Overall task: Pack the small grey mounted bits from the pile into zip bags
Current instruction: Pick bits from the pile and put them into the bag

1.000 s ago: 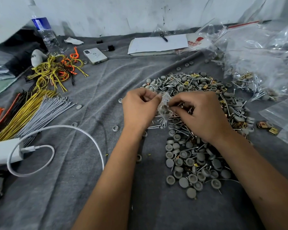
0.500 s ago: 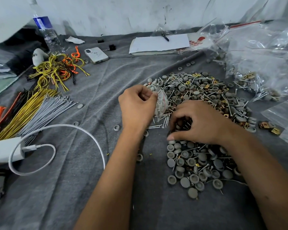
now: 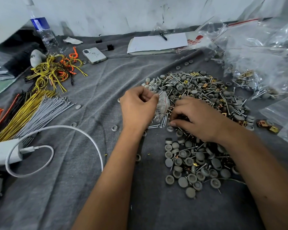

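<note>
Mid-cloth, bagging step: left hand (image 3: 138,107) pinches small zip bag (image 3: 162,105) at pile's (image 3: 204,103) left edge.
Right hand (image 3: 196,119) fingers curled into pile, grip contents unclear; screws may get grabbed with grey bits, bag may slip.

The left hand (image 3: 138,107) pinches a small zip bag (image 3: 163,105) (red strip at its mouth) while the right hand (image 3: 196,119) reaches, fingers curled, into the pile (image 3: 201,90) of grey bits and screws on grey cloth (image 3: 93,100).

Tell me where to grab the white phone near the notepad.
Judging by its pose, take the white phone by its two long edges, coming straight down from above. It lies flat, back up, on the grey cloth, with bare cloth along both long edges, so nothing blocks the fingers.
</note>
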`<action>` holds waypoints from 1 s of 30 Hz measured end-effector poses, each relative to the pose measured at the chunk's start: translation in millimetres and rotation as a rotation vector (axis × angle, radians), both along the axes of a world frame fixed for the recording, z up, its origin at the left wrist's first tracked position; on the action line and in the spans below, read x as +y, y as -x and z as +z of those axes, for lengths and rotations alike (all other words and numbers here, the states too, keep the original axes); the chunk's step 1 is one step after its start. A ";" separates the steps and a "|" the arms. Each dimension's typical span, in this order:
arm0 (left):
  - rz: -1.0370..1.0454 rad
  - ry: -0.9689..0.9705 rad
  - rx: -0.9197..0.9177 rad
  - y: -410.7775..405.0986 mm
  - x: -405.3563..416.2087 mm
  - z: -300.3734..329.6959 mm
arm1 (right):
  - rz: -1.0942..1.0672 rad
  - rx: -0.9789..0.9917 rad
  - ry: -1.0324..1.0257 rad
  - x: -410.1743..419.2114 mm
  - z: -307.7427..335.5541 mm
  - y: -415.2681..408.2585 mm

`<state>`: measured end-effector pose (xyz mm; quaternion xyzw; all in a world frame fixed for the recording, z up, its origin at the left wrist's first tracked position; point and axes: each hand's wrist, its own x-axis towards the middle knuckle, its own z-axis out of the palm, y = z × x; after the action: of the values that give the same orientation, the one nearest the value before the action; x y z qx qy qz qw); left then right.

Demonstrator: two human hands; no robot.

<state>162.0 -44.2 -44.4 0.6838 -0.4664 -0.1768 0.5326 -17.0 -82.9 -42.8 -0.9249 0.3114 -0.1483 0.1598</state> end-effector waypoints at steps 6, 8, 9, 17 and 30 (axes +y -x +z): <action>-0.003 0.000 -0.013 1.6 0.4 -0.1 | 0.001 0.011 -0.103 1.6 0.4 3.6; -0.004 -0.006 -0.013 1.4 0.2 -0.1 | 0.013 0.031 -0.088 1.8 -0.5 3.4; -0.004 -0.010 -0.016 1.4 0.1 -0.2 | 0.020 0.028 -0.077 2.1 -0.8 2.5; -0.029 -0.009 -0.030 2.2 1.8 0.9 | -0.001 -0.375 -0.069 5.3 6.2 1.2; -0.188 -0.063 0.042 5.6 0.7 4.6 | -0.064 -0.395 0.049 5.3 1.0 -2.4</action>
<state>156.4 -43.5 -39.8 0.6496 -0.5113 -0.2549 0.5016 -14.5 -77.7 -41.8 -0.8712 0.2995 -0.3393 0.1903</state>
